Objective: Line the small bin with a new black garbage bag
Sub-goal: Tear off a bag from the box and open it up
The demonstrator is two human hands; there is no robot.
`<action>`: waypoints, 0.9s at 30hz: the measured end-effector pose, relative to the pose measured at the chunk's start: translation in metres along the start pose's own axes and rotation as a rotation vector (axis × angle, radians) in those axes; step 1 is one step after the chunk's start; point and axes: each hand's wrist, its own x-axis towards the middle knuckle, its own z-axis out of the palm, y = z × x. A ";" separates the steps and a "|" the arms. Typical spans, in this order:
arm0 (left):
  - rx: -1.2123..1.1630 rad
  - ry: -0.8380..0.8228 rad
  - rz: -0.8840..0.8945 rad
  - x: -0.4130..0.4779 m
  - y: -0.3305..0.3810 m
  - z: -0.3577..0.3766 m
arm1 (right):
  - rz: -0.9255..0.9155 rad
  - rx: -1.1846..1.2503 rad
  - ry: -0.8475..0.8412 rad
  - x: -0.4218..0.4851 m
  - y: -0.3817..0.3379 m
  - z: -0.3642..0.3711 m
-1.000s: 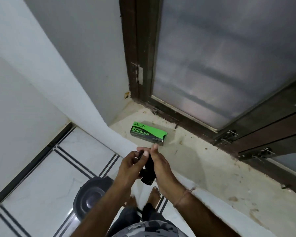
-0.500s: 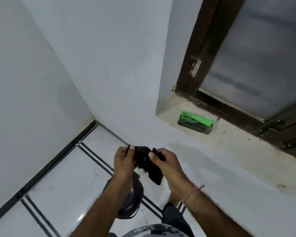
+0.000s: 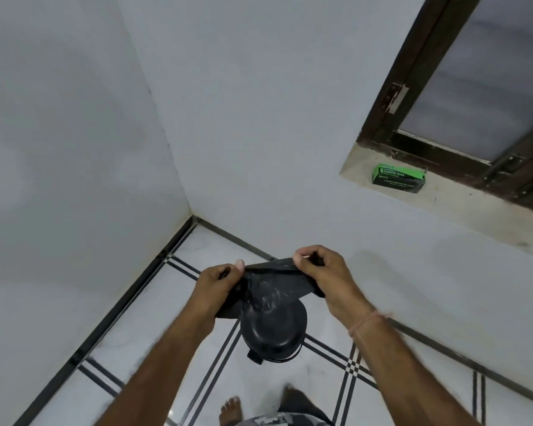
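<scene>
A folded black garbage bag (image 3: pixel 271 285) is stretched between my two hands at mid-frame. My left hand (image 3: pixel 217 287) pinches its left end and my right hand (image 3: pixel 323 273) pinches its right end. Directly below the bag, a small dark round bin (image 3: pixel 274 335) with its lid on stands on the white tiled floor; the bag covers the bin's far edge. A green box of garbage bags (image 3: pixel 399 178) lies on the window ledge at the upper right, well away from both hands.
White walls meet in a corner (image 3: pixel 191 215) to the left of the bin. A dark-framed window (image 3: pixel 462 96) sits above the beige ledge (image 3: pixel 474 210). My bare feet (image 3: pixel 231 408) show at the bottom edge, close to the bin.
My hands have pulled apart, spreading the bunched bag into a wider strip. The view has swung left and down, so the bin now sits under the bag and the green box has moved to the upper right.
</scene>
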 end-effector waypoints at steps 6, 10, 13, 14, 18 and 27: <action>0.179 -0.049 0.065 -0.040 -0.011 -0.020 | -0.013 -0.003 -0.037 -0.049 0.006 0.020; 0.228 -0.316 0.141 -0.066 -0.018 -0.002 | -0.044 0.067 -0.126 -0.081 0.012 0.030; 0.166 -0.321 0.229 -0.075 -0.029 0.004 | -0.061 0.104 -0.069 -0.094 0.017 0.023; 0.154 -0.287 0.246 -0.077 -0.035 0.000 | -0.047 0.122 -0.028 -0.098 0.019 0.020; 0.178 -0.216 0.275 -0.092 -0.061 -0.028 | -0.001 0.139 0.113 -0.114 0.034 0.020; 0.140 -0.381 0.257 -0.095 -0.037 -0.047 | -0.048 0.160 0.066 -0.145 0.037 0.084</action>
